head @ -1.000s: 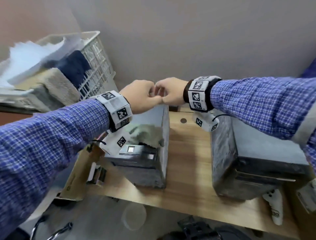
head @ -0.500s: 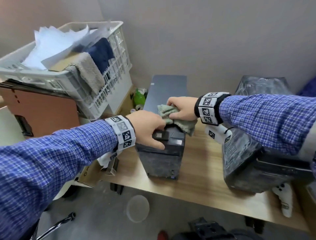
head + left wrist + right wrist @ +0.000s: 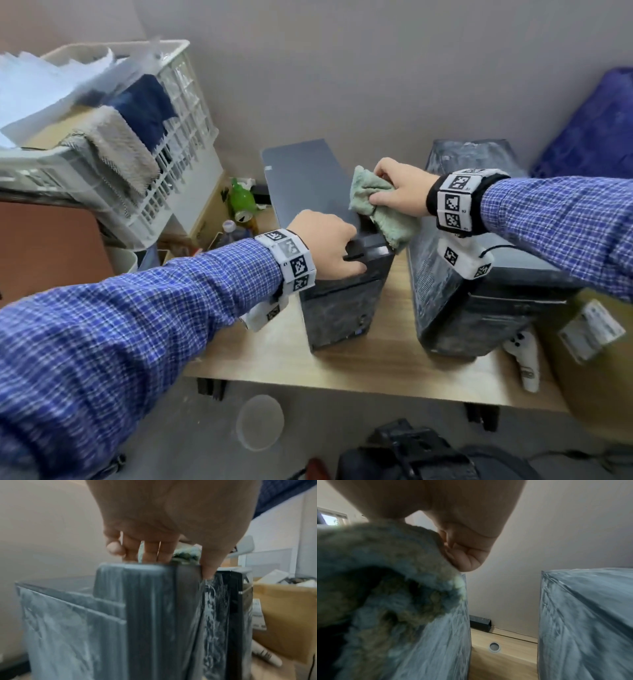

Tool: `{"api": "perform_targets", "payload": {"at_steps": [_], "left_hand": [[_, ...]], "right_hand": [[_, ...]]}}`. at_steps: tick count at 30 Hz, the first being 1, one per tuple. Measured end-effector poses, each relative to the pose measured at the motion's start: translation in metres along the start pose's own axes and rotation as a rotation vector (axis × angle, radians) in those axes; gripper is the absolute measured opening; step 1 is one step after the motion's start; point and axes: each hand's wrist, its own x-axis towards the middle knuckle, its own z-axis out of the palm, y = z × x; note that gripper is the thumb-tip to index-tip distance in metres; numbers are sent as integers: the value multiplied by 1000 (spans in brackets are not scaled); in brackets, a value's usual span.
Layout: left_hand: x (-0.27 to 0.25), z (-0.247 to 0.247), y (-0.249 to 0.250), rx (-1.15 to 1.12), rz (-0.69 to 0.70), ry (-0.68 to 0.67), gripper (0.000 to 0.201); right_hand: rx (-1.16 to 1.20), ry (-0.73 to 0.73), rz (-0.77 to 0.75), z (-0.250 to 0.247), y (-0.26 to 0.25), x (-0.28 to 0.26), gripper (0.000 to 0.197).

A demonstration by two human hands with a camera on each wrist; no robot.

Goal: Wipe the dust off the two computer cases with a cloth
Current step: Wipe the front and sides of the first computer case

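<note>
Soft even indoor light, wide-angle edge distortion, wrist views blurred, no glare

Plain grey wall beyond grip. Light wooden table under grip, cable hole near wall. Grey floor below table edge. Small window far left of grip.
</note>
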Motion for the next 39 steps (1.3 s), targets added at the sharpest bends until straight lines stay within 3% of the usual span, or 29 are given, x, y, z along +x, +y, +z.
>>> {"api": "perform_targets", "payload": {"at_steps": [3, 6, 11, 15, 19, 26, 30, 35, 39], "left_hand": [[0, 0, -16, -165, 30, -117, 45], [-5, 4, -40, -492, 11, -153, 26], [-9, 16, -39, -705, -79, -135, 23], [-5, 19, -37, -754, -151, -151, 14], [-7, 27, -34, -627, -96, -118, 15], [-3, 28, -35, -665, -103, -142, 27], [-1, 25, -31, -611, -113, -174, 31], [3, 21, -31, -581, -132, -240, 41], [3, 20, -34, -611, -139, -264, 40]], "right_hand": [[119, 166, -107, 5, 7, -34, 29], [213, 313, -240, 26, 7, -74, 29], [-119, 320, -734, 79, -12, -101, 25], [-398, 280, -919, 132, -31, -93, 26], [-415, 279, -926, 152, -30, -89, 24], [-479, 309, -851, 116, 28, -100, 23], [-412, 318, -860, 134, 10, -97, 30], [-311, 320, -861, 160, -38, -94, 24], [-305, 342, -820, 140, -15, -95, 28]]}}
